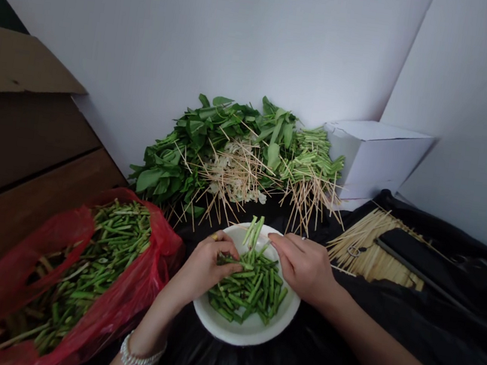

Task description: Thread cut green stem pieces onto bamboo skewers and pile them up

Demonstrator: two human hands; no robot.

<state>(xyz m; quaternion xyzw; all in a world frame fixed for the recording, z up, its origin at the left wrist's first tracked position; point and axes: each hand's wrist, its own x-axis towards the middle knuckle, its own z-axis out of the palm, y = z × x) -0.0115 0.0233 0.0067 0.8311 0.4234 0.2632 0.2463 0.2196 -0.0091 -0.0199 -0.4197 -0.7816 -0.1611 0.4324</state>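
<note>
Head view: left hand pinches green stems in the white bowl, lower centre, right hand curled over its rim, hold unclear; bowl and red bag, lower left, seemingly sit close for easy reach.

From 1 head-worn camera I look forward and down, near over the white bowl, facing the wall.

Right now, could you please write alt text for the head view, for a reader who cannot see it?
A person's left hand pinches cut green stems in a white bowl, the right hand at its rim. A red plastic bag of more stems lies left; behind, leafy greens and thin skewers lie before a white wall.
</note>
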